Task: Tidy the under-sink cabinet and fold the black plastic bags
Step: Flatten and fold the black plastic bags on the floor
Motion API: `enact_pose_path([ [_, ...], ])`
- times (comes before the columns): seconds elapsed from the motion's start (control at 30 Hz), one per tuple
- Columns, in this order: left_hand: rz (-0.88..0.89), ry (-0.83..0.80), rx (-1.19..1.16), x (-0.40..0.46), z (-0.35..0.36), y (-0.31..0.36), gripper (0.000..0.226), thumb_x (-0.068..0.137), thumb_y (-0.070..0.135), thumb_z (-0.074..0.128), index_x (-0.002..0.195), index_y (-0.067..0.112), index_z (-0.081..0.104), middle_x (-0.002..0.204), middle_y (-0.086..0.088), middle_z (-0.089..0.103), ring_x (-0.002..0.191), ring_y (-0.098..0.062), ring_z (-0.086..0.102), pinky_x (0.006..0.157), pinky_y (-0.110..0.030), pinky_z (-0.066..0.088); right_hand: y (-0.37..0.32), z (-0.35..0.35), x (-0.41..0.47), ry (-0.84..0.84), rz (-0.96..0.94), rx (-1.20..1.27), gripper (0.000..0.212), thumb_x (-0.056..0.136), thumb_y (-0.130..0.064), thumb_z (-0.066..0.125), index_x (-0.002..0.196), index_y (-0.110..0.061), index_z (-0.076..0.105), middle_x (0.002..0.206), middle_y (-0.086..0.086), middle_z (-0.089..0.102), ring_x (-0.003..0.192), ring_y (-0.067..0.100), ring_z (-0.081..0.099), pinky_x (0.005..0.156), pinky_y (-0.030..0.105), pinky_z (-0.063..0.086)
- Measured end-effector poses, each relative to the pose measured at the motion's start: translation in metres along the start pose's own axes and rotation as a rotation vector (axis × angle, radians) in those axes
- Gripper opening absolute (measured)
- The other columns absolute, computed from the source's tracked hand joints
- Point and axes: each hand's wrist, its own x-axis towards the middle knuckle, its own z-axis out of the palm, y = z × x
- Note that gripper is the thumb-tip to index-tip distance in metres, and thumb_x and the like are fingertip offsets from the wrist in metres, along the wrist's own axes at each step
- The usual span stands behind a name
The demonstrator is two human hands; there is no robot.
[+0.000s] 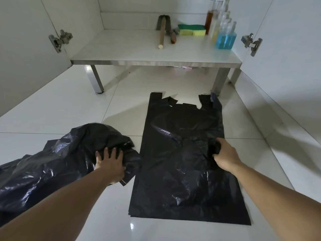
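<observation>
**Two bags, two hands, one slippery floor**

The right hand [224, 156] has its fingers curled round a bunched fold of the flat bag [182, 153], pinching the plastic near its right edge. The left hand [110, 163] lies with fingers spread and nearly straight, pressing on the crumpled bag [52, 162] heaped just beside it. Both bags sit on the glossy floor tiles [121, 110] before the open cabinet; the flat one is spread with its handles towards the shelf [156, 62].

Further back, a wooden-handled tool [162, 32], sponges [192, 29] and a row of bottles [224, 33] stand on that shelf.

From where I stand, the risk is plain: thin plastic on polished tile will slide. A tug from the right hand could drag the whole sheet askew and spoil any crease, while the heap under the left palm may spring up once released.
</observation>
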Motion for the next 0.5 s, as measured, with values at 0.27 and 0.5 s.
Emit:
enact_pose_path([
  [0.27,-0.241,-0.101,-0.161,0.001,0.007,-0.038,0.072,0.098,0.052,0.024,0.154,0.017,-0.003,0.162,-0.009,0.0,0.146,-0.043,0.001,0.111,-0.069,0.006,-0.001,-0.002,-0.007,-0.069,-0.095,-0.017,0.065,0.091,-0.007,0.062,0.147,-0.022,0.034,0.137,0.01,0.055,0.124,0.033,0.053,0.106,0.039,0.043],
  [0.5,-0.296,0.018,-0.152,-0.008,0.009,-0.045,0.064,0.091,0.048,0.042,0.145,0.016,0.03,0.148,-0.007,0.034,0.137,-0.033,0.029,0.11,-0.055,0.027,-0.01,0.001,-0.008,-0.093,-0.1,0.06,0.074,0.089,-0.002,0.063,0.15,-0.025,0.028,0.143,0.006,0.05,0.129,0.032,0.05,0.105,0.038,0.043],
])
